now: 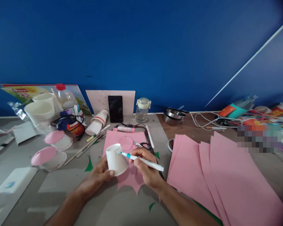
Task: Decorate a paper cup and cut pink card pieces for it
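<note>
We're holding a wht paper cup [117,164] in our L hand [101,169], in front of us on the 12 o'clock line, above the desk [103,207]. Our fingers are closing round its 8 o'clock side, thumb lying nr the wide rim. The cup's leaning a bit, narrow end up, wide end dn. Its wall is looking plain except for thin teal lines [118,153] up by the narrow end.

Our R hand [147,169] is pinching a marker [153,165]: wht barrel, teal band & tip. The tip's pointing at the cup's 2 o'clock side, at or v. close to the wall; can't tell if it's touching.

Rel. to the cup, scissors [145,145] are lying at 2 o'clock, a glue stick [125,129] at 12, pink sheets [191,163] at 3, & two pink-topped cups [44,155] are sitting at 9–10.
</note>
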Demonstrator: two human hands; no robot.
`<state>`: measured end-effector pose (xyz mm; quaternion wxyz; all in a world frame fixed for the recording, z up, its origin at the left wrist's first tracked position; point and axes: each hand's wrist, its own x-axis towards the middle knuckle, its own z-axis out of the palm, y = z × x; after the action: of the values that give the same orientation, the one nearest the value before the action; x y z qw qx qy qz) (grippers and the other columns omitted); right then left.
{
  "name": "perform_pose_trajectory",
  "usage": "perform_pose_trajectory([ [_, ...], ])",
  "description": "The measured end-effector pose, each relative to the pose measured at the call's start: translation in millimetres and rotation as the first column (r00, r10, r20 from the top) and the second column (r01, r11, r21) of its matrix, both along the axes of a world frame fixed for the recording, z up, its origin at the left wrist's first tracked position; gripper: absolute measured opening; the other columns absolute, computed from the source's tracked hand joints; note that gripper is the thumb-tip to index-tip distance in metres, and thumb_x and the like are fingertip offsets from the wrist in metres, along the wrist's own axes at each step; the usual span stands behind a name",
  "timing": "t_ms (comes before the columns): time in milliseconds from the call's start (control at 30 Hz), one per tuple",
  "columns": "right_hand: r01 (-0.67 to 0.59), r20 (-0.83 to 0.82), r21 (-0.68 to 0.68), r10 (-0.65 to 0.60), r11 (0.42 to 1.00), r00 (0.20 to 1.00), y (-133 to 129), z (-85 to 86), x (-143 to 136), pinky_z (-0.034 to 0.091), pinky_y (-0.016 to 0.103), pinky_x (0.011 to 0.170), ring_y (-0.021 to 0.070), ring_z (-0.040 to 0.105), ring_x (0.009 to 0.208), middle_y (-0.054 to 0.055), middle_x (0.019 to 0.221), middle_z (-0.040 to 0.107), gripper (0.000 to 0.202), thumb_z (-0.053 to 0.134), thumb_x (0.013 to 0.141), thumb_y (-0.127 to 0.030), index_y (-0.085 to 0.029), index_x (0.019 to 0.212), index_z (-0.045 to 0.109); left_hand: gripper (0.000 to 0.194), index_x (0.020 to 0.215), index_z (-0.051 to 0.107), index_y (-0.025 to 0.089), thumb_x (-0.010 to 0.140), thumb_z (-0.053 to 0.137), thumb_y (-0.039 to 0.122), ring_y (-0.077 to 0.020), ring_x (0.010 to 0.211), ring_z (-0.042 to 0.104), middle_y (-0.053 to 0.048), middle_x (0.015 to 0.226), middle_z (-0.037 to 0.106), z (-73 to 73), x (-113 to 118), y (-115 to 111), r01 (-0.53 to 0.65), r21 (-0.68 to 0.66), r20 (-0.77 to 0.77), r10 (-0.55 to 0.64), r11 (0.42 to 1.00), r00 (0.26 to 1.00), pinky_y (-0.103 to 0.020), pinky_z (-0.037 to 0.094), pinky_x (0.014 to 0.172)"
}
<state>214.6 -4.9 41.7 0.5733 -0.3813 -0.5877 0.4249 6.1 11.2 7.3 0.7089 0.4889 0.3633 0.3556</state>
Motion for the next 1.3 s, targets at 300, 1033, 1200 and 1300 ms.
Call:
perform_pose_trajectory([
  [300,0.028,-0.011,-0.034,-0.028,0.999,1.0,3.2,1.4,-1.7,0.05,0.029,0.064,0.017,0.061,0.07,0.003,0.076,0.065,0.019,0.052,0.088,-0.036,-0.02,0.088,0.062,0.063,0.121,0.06,0.019,0.067,0.077,0.045,-0.0286,0.105,0.053,-0.01,0.115,0.063,8.0,1.4,-1.7,-0.02,-0.016,0.008,0.02,1.0,1.0,-0.034,0.041,0.088],
  [1033,-0.087,-0.057,-0.163,0.079,0.983,0.995,10.0,-21.5,-16.7,0.054,0.035,0.082,0.0203,0.065,0.093,0.008,0.107,0.066,0.037,0.061,0.085,-0.034,-0.023,0.12,0.054,0.061,0.124,0.061,0.019,0.069,0.077,0.041,-0.0283,0.101,0.059,-0.012,0.121,0.065,4.6,-0.7,-1.2,-0.048,-0.085,0.052,0.052,0.995,0.997,-0.032,0.045,0.081],
  [1200,0.026,-0.032,-0.154,-0.031,0.988,0.999,9.5,-24.6,-18.5,0.053,0.035,0.079,0.02,0.063,0.089,0.008,0.104,0.063,0.048,0.066,0.08,-0.033,-0.022,0.123,0.049,0.062,0.132,0.053,0.024,0.075,0.073,0.036,-0.0284,0.113,0.056,-0.011,0.136,0.056,4.3,5.6,1.4,-0.192,0.016,-0.012,0.192,0.981,0.981,-0.034,0.046,0.089],
  [1300,0.096,0.013,-0.165,-0.096,0.981,0.995,10.4,-23.9,-17.8,0.052,0.035,0.077,0.0204,0.061,0.086,0.008,0.1,0.062,0.05,0.065,0.079,-0.033,-0.02,0.123,0.047,0.056,0.127,0.056,0.019,0.077,0.071,0.04,-0.0177,0.08,0.061,-0.013,0.125,0.061,2.5,9.4,0.9,-0.223,0.066,-0.133,0.23,0.973,0.964,-0.025,0.047,0.066],
])
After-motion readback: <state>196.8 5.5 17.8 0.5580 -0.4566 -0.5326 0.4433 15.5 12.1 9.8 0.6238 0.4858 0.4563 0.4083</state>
